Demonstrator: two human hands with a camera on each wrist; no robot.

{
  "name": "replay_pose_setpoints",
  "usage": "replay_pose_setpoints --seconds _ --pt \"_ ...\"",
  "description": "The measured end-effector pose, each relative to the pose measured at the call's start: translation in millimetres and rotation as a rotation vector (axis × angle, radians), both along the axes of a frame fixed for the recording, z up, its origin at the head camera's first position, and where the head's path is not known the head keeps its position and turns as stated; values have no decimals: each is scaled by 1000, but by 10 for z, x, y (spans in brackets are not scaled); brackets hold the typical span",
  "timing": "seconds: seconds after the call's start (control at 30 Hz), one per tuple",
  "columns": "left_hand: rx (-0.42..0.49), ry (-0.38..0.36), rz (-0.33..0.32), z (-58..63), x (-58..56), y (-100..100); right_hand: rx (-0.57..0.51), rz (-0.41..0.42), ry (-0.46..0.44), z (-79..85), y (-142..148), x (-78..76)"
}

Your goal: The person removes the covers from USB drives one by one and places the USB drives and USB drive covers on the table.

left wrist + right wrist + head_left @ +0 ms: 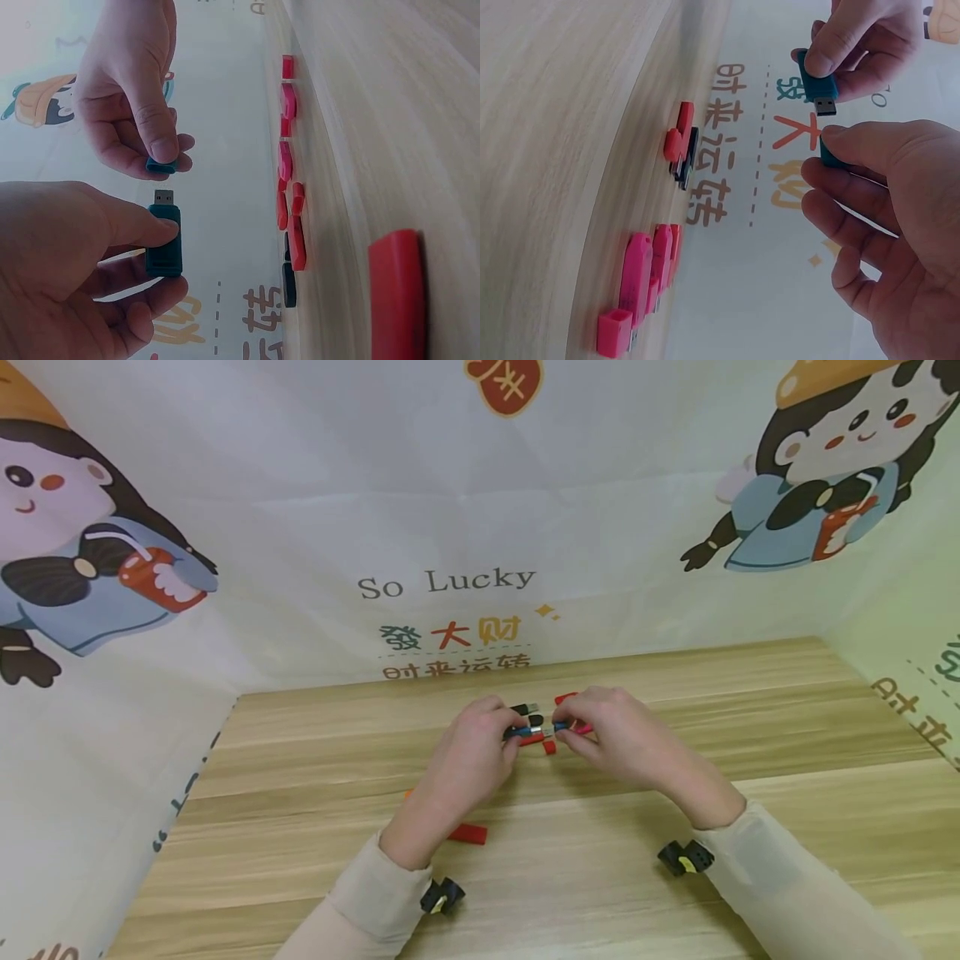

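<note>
My left hand (476, 747) pinches a teal USB flash drive (163, 259) between thumb and fingers. Its bare metal plug (163, 197) points toward the other hand. A matching teal cap (832, 155) is pinched at the fingertips of my right hand (626, 739). The left wrist view shows a small gap between cap and plug, the two roughly in line. Both hands are raised above the table, over several other drives and caps.
Pink flash drives (636, 277), a pink cap (613, 333), red drives (297, 244) and a black drive (289, 285) lie on the wooden table (600, 877). Nearer, a red stick-shaped piece (468, 834) lies by the left forearm. A printed cloth wall (315, 535) stands behind.
</note>
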State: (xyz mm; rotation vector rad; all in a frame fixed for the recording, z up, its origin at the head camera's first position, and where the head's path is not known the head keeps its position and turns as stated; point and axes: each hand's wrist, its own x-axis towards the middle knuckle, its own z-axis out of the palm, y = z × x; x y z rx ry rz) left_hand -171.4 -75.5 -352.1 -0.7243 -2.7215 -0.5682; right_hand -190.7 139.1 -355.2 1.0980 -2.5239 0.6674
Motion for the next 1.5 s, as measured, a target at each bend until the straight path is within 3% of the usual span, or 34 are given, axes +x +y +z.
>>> replay_pose_setpoints --seconds 0.47,0.8,1.5 --pt "-6 -45 0 -2 14 3 33 5 24 4 116 31" --pt "-18 -54 -58 -33 -13 30 53 12 39 -2 197 78" --pt "-97 -218 -73 -206 -116 238 100 -14 17 -39 333 187"
